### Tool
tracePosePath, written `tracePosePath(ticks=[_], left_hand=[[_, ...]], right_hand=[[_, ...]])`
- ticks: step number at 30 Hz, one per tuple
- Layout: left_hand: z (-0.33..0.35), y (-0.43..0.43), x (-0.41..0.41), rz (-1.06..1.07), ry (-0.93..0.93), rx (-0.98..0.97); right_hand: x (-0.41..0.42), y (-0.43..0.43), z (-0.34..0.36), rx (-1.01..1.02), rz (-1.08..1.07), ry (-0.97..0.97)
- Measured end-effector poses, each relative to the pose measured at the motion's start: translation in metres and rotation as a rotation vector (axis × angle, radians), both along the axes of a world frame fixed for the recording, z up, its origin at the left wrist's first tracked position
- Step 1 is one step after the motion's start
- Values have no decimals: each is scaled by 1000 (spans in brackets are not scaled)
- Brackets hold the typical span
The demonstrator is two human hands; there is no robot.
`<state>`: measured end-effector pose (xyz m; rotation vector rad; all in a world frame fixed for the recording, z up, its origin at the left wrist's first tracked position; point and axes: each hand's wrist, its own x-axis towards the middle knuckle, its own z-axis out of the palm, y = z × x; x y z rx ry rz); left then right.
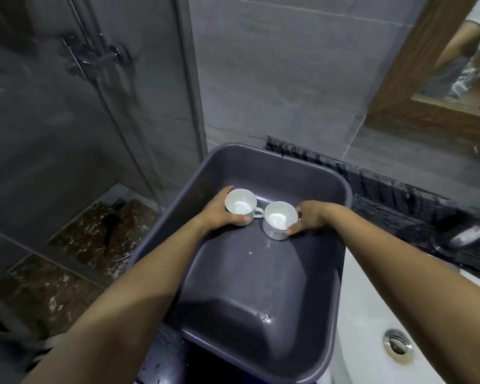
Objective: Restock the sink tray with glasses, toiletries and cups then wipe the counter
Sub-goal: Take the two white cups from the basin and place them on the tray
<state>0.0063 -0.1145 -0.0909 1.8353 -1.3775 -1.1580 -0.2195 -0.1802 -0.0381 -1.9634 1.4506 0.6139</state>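
Note:
A deep grey plastic tub [269,309] stands on the counter left of the sink. Two white cups are inside it near the far wall, side by side and upright. My left hand [219,210] wraps around the left cup [241,205], whose handle points right. My right hand [309,218] grips the right cup [279,220] from its right side. Both cups look empty. Whether they rest on the tub floor or hang just above it is unclear.
A white sink [372,328] with a metal drain [397,345] lies at the lower right, a chrome tap [466,236] beyond it on the dark counter [385,195]. A glass shower screen [139,106] stands left. A wood-framed mirror [399,79] hangs at upper right.

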Motion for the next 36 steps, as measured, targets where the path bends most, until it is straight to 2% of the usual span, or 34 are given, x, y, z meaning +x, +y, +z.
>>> tracePosePath(ticks=[6, 10, 17, 22, 29, 36], left_hand=[[-12, -4, 6, -45, 43, -53], [-17, -2, 3, 25, 90, -82], [-18, -2, -4, 127, 131, -84], [-15, 0, -12, 203, 174, -79], [-5, 9, -21, 299, 207, -116], [34, 15, -46, 251, 287, -200]], right_hand=[[-1, 0, -11, 54, -31, -88], [0, 1, -16, 70, -74, -139], [3, 5, -14, 115, -174, -118], [4, 6, -12, -49, -213, -129], [-6, 18, 15, -114, -378, -444], [-32, 34, 59, -207, -369, -602]])
